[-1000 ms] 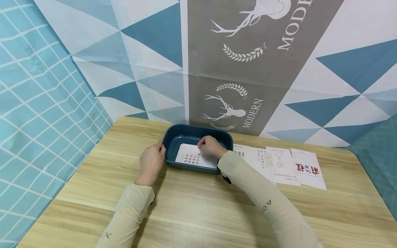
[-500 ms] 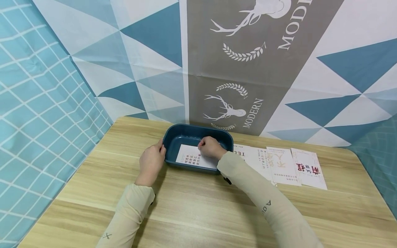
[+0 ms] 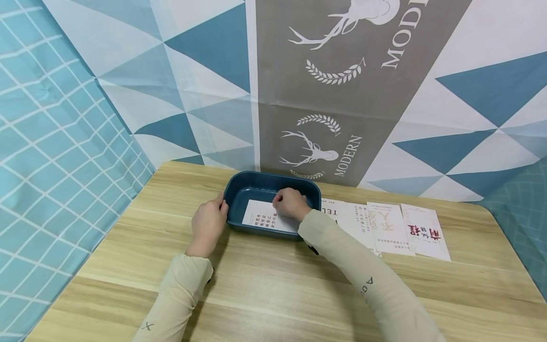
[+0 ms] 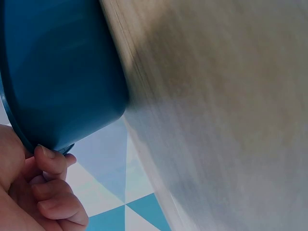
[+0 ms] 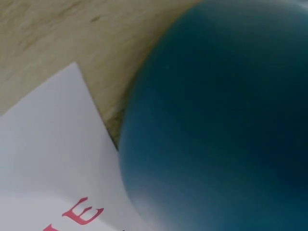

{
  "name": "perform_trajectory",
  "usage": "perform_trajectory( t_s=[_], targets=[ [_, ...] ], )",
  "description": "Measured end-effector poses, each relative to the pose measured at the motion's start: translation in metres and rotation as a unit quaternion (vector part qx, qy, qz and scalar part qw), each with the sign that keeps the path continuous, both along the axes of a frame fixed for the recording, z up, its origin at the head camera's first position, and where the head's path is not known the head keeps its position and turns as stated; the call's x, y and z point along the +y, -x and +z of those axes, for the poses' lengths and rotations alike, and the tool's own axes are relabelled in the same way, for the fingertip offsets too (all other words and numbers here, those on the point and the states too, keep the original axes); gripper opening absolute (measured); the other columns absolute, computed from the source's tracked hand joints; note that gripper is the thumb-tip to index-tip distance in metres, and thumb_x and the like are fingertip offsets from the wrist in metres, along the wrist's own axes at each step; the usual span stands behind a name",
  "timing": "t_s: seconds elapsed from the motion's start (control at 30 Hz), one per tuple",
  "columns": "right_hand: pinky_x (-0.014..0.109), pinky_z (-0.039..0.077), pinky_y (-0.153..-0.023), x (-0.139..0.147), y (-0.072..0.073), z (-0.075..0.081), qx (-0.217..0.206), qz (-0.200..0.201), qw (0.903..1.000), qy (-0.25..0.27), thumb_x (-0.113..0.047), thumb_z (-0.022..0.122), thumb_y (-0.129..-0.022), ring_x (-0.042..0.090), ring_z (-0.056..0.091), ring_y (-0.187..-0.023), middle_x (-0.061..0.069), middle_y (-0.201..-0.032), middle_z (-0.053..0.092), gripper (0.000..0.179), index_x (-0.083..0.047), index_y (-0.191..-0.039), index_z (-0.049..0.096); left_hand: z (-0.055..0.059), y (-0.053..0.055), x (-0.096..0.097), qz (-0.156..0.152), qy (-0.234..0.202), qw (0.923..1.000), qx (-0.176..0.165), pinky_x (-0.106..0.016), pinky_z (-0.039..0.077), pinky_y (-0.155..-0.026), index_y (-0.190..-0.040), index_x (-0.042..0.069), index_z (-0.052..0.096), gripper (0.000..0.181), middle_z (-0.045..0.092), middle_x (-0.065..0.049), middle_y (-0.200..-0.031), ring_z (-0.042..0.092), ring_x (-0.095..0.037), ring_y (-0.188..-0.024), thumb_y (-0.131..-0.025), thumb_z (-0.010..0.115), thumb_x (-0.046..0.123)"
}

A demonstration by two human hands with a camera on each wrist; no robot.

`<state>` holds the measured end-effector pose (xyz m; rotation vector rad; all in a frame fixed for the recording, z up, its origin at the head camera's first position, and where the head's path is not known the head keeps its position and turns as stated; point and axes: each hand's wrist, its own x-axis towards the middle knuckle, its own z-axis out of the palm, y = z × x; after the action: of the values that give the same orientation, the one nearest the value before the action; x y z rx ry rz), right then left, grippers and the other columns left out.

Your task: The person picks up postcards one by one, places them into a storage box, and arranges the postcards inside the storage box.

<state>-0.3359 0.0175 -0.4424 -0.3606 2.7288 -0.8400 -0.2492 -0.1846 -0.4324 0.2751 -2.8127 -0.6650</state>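
A dark blue rounded rectangular box (image 3: pixel 256 182) sits on the wooden table near the patterned back wall. My left hand (image 3: pixel 209 222) grips its left end; in the left wrist view the curled fingers and thumb of that hand (image 4: pixel 45 187) hold the box's rim (image 4: pixel 7 108). Inside the box lies a white card (image 3: pixel 260 213) with lines of dark writing. Reaching over the right end, my right hand (image 3: pixel 291 203) pinches the card near its far edge with curled fingers. Its palm and wrist hide the card's right part. The right wrist view shows only the box's outer wall (image 5: pixel 207 120), not the hand.
Right of the box several white printed cards overlap in a row, among them one with red lettering (image 3: pixel 331 209), one with gold characters (image 3: pixel 386 228) and one with red characters (image 3: pixel 425 232). The right sleeve (image 3: pixel 363 270) crosses in front of them. The patterned wall cloth (image 3: pixel 213 95) hangs directly behind the table (image 3: pixel 256 294).
A slight second edge at the card's far left corner has gone, leaving one outline. My right hand has shifted only a little, and the left still holds the box.
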Motion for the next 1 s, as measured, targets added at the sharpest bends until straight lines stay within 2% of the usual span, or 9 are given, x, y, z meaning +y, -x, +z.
perform_trajectory(
  t_s=[0.1, 0.43, 0.6, 0.77, 1.0],
  targets=[
    [0.053, 0.031, -0.101, 0.001, -0.001, 0.001, 0.005, -0.001, 1.0000, 0.001, -0.020, 0.062, -0.089, 0.021, 0.055, -0.089, 0.001, -0.089, 0.066, 0.012, -0.014, -0.081, 0.069, 0.001, 0.000, 0.001, 0.002, -0.001, 1.0000, -0.003, -0.049, 0.050, -0.064, -0.128, 0.006, 0.058, 0.037, 0.067, -0.023, -0.105, 0.065, -0.037, -0.082, -0.095, 0.048, 0.019],
    [0.048, 0.037, -0.094, 0.002, -0.002, 0.003, 0.004, 0.000, 1.0000, 0.004, -0.020, 0.057, -0.092, 0.020, 0.054, -0.085, 0.002, -0.092, 0.065, 0.015, -0.012, -0.087, 0.068, 0.000, 0.001, 0.001, 0.004, 0.003, 1.0000, -0.005, -0.049, 0.050, -0.061, -0.128, 0.007, 0.058, 0.037, 0.068, -0.024, -0.102, 0.064, -0.037, -0.080, -0.095, 0.047, 0.020],
    [0.041, 0.043, -0.086, 0.004, -0.002, 0.004, 0.004, 0.004, 0.9999, 0.011, -0.019, 0.053, -0.093, 0.020, 0.054, -0.082, 0.003, -0.094, 0.064, 0.016, -0.010, -0.092, 0.066, 0.000, 0.001, 0.000, 0.004, 0.002, 1.0000, -0.007, -0.049, 0.050, -0.063, -0.128, 0.006, 0.057, 0.037, 0.068, -0.024, -0.102, 0.065, -0.037, -0.080, -0.095, 0.048, 0.020],
    [0.036, 0.046, -0.079, 0.011, -0.005, 0.013, 0.001, 0.000, 0.9997, 0.023, -0.020, 0.052, -0.094, 0.019, 0.056, -0.083, 0.004, -0.098, 0.064, 0.018, -0.009, -0.096, 0.066, 0.002, 0.000, 0.002, -0.001, 0.000, 1.0000, -0.005, -0.049, 0.051, -0.065, -0.128, 0.004, 0.057, 0.037, 0.067, -0.024, -0.107, 0.065, -0.037, -0.083, -0.095, 0.048, 0.018],
    [0.028, 0.043, -0.063, 0.023, -0.010, 0.027, 0.006, 0.010, 0.9991, 0.040, -0.019, 0.048, -0.096, 0.017, 0.053, -0.066, 0.007, -0.092, 0.065, 0.022, -0.007, -0.102, 0.065, 0.002, -0.001, 0.000, 0.002, -0.005, 0.9999, -0.013, -0.050, 0.050, -0.065, -0.129, 0.006, 0.056, 0.038, 0.065, -0.023, -0.113, 0.065, -0.037, -0.086, -0.095, 0.046, 0.019]
  ],
)
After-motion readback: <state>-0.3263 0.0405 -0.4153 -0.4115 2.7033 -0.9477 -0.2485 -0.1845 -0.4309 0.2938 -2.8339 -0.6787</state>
